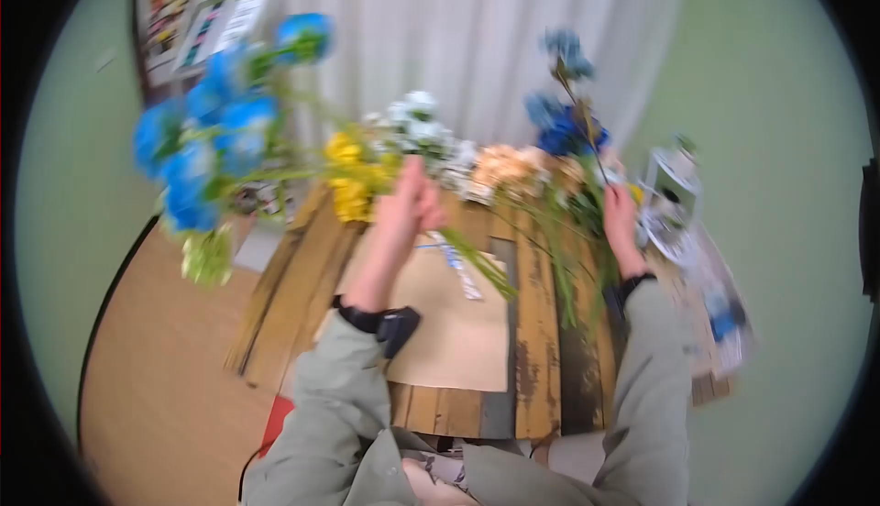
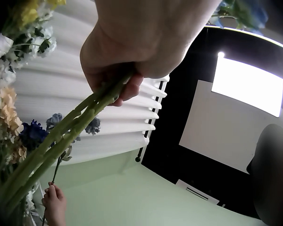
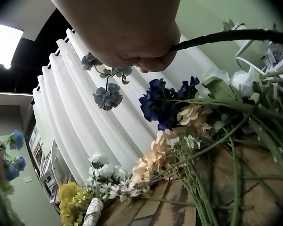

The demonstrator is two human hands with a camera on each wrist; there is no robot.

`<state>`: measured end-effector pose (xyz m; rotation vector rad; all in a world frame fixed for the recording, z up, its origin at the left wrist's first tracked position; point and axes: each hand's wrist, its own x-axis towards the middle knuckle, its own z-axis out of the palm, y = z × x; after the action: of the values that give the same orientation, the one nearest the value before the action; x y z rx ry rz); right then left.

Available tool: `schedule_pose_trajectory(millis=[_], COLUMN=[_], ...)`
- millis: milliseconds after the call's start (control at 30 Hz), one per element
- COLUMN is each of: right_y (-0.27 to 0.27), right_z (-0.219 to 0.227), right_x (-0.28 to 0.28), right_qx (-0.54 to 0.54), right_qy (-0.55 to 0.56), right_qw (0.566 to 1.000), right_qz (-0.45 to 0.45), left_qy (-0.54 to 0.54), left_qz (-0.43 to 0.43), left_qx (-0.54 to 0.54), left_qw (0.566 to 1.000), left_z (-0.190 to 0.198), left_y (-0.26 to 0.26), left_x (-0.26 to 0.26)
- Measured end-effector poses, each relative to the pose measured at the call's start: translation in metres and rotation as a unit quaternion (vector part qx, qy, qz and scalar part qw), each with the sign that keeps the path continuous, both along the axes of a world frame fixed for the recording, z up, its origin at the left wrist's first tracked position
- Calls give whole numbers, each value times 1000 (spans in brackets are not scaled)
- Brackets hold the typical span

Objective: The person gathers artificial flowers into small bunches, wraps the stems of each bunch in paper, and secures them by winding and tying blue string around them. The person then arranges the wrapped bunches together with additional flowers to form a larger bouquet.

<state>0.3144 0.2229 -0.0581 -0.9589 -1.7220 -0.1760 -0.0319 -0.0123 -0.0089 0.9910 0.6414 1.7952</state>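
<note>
Blue flowers (image 1: 246, 126) fan out at left in the head view, their green stems (image 1: 480, 262) gripped in the left hand (image 1: 408, 199) above the counter (image 1: 536, 350); the right hand (image 1: 621, 213) pinches a dusty-blue spray (image 1: 568, 52). From the left wrist, curled fingers (image 2: 131, 90) close round the green stems. From the right wrist, fingers (image 3: 159, 62) grip the spray's dark stem (image 3: 226, 38) (its blooms (image 3: 107, 97) show beyond the hand).

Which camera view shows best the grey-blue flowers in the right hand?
Right wrist: the grey-blue flowers show large and fairly sharp. The head view shows them blurred; left wrist shows them small, partly behind green stems.
</note>
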Motion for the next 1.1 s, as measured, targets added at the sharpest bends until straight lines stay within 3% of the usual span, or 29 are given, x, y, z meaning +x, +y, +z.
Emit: schedule_pose_trajectory(millis=[33, 133, 300, 367, 433, 567, 633, 667, 767, 867, 900, 933, 1000, 1100], right_y=[-15, -1, -25, -20, -41, -50, -49, -37, -10, -21, -18, -17, -18, -8], right_z=[-10, -64, -70, -75, -62, -48, -26, -24, -34, -57, -57, -55, -55, -45], right_x=[-12, -22, -47, -41, -40, -29, -21, -10, 18, 32, 32, 32, 34, 46], right_qx=[-88, -144, -183, -146, -209, -161, -117, -120, -80, -133, -268, -264, -237, -86], right_qy=[3, -54, -92, -149, -185, -145, 23, 25, -129, -221, -192, -191, -163, -134], right_qw=[996, 987, 978, 977, 960, 974, 991, 991, 972, 931, 907, 909, 921, 955], right_qz=[-6, 44, 47, 41, 27, 58, 66, 57, -178, -259, -262, -262, -264, -251], left_qy=[6, 10, 45, 43, 37, -9, -21, -23, -18, -12, -9, -7, -4, -9], left_qz=[14, 2, 12, 26, 12, -7, -7, -4, -3, -1, 4, 9, 14, 12], left_qx=[7, 19, 4, -8, 8, 17, 20, 22, 16, 21, 22, 23, 22, 15], left_qw=[1000, 1000, 999, 999, 999, 1000, 1000, 999, 1000, 1000, 1000, 1000, 1000, 1000], left_z=[1, 1, -7, -6, -4, 3, 6, 6, 5, 8, 9, 10, 10, 10], left_y=[-1, 3, 9, 10, 9, 4, 4, 3, 2, 1, -1, -2, -2, 0], left_x=[1, 1, -3, -1, -1, -1, -1, -2, -3, -2, -1, -1, -1, -2])
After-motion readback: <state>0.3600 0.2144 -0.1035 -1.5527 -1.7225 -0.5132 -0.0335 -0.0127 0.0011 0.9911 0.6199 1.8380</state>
